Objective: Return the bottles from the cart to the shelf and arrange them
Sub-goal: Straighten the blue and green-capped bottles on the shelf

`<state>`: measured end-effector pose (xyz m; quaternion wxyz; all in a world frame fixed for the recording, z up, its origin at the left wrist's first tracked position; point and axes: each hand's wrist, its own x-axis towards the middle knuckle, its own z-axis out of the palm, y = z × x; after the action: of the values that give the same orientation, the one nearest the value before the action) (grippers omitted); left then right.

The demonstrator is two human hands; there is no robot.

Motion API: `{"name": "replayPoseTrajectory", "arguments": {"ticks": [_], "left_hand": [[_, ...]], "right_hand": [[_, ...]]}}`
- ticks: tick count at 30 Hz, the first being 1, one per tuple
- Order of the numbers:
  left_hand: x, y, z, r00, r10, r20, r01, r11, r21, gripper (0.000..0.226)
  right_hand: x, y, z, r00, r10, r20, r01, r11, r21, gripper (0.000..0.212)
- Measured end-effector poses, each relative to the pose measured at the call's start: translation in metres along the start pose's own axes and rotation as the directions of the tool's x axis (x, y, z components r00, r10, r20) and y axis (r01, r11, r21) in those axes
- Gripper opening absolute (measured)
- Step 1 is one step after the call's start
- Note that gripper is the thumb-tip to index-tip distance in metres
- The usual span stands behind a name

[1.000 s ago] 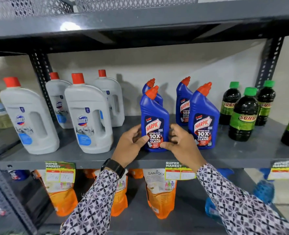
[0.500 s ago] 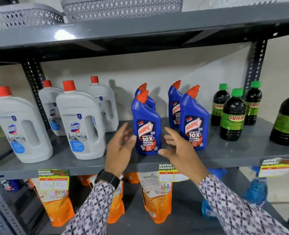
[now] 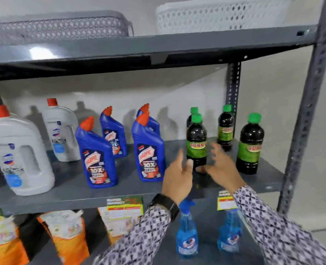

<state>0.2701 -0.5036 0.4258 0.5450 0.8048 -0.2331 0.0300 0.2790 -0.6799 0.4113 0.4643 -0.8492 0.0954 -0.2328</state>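
Observation:
On the grey middle shelf (image 3: 78,196) stand white Domex jugs (image 3: 18,153), several blue Harpic bottles (image 3: 97,159) and several dark Sunny bottles with green caps. My left hand (image 3: 177,175) and my right hand (image 3: 221,165) are open, fingers spread, either side of the front Sunny bottle (image 3: 196,142). My left thumb is close to its lower left side; whether it touches is blurred. Neither hand holds anything. Another Sunny bottle (image 3: 250,144) stands apart at the right end. The picture is blurred by motion.
The shelf's right upright post (image 3: 307,119) stands close to the last bottle. Mesh baskets (image 3: 221,14) sit on the top shelf. Below are orange refill pouches (image 3: 68,236) and two blue spray bottles (image 3: 187,234), with price tags (image 3: 124,205) on the shelf edge.
Both hands let go of the front Harpic bottle and moved right to the Sunny bottles. The view swung right, so the shelf's right post is in sight.

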Motion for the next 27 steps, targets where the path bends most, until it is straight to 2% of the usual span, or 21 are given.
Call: {"name": "replayPoseTrajectory", "arguments": {"ticks": [1, 3, 7, 12, 16, 21, 27], "left_hand": [[0.012, 0.005, 0.01, 0.998, -0.048, -0.041, 0.048, 0.999, -0.002, 0.066], [0.034, 0.01, 0.02, 0.992, -0.105, -0.065, 0.105, 0.994, -0.01, 0.071], [0.058, 0.006, 0.027, 0.999, -0.037, 0.027, 0.038, 0.998, -0.048, 0.051], [0.048, 0.015, 0.031, 0.998, -0.006, 0.056, 0.009, 0.998, -0.057, 0.04], [0.036, 0.01, 0.03, 0.997, 0.04, 0.062, -0.038, 0.999, -0.034, 0.049], [0.022, -0.002, 0.033, 0.998, 0.065, 0.002, -0.064, 0.996, -0.061, 0.062], [0.018, -0.004, 0.037, 0.995, 0.088, -0.048, -0.09, 0.994, -0.061, 0.064]], "right_hand": [[0.014, 0.013, -0.001, 0.998, -0.009, 0.065, 0.008, 1.0, 0.02, 0.116], [0.021, 0.014, -0.004, 0.989, -0.082, 0.122, 0.07, 0.993, 0.095, 0.083], [0.01, -0.003, -0.024, 0.992, -0.061, 0.107, 0.052, 0.995, 0.084, 0.06], [-0.005, 0.011, -0.046, 0.989, -0.091, 0.115, 0.086, 0.995, 0.051, 0.061], [-0.019, 0.022, -0.053, 0.981, -0.146, 0.126, 0.136, 0.987, 0.09, 0.063], [-0.03, 0.024, -0.051, 0.974, -0.193, 0.117, 0.174, 0.972, 0.156, 0.064], [-0.035, 0.02, -0.051, 0.969, -0.223, 0.102, 0.205, 0.965, 0.164, 0.068]]}}
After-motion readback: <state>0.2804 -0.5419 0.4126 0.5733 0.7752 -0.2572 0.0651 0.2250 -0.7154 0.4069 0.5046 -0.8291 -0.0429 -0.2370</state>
